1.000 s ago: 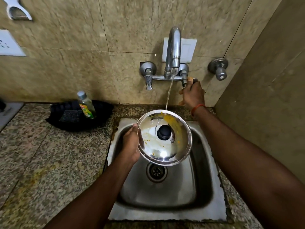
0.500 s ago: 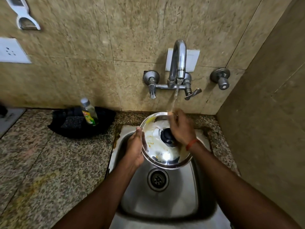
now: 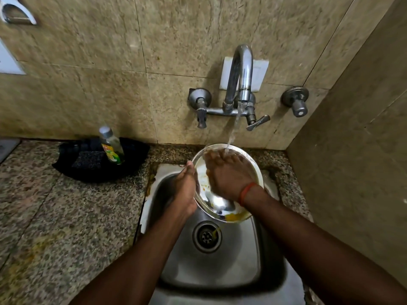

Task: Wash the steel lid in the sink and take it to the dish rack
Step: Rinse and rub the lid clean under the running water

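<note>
Steel lid (image 3: 220,204), one, over one sink (image 3: 220,267): left grip (image 3: 184,190) clasps rim, right grip (image 3: 226,172) pressed flat on it

The steel lid (image 3: 220,205), gripped by the left hand (image 3: 184,190) with the right hand (image 3: 228,175) flat on it, blocks the back of the sink (image 3: 231,271) under the tap spout (image 3: 241,69). There is free room over the drain (image 3: 207,237). The side wall (image 3: 352,161) crowds the right. To the left, the granite counter (image 3: 66,216) runs to the dish-soap bottle (image 3: 111,146).
</note>
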